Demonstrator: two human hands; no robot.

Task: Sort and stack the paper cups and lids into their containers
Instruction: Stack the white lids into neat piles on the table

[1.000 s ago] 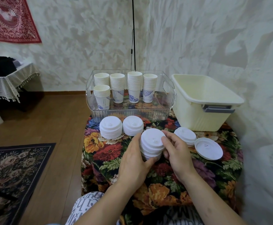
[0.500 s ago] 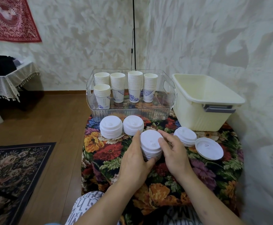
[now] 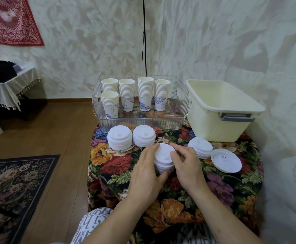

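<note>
A stack of white lids stands on the floral tablecloth in front of me. My left hand grips its left side, thumb curled under the front. My right hand holds the right side, fingers curled over the top lid. Two more lid stacks sit behind, a lower lid stack to the right, and a single upturned lid beside it. Several stacks of paper cups stand in a clear bin. A cream tub is at the right.
The small table stands in a corner, with the wall close on the right and behind the bins. A black cable hangs down the wall. Wood floor and a dark rug lie to the left, and a cloth-covered side table stands far left.
Both hands have closed further around the lid stack; my right fingers have shifted over the top lid. The stack stays in the same spot.
</note>
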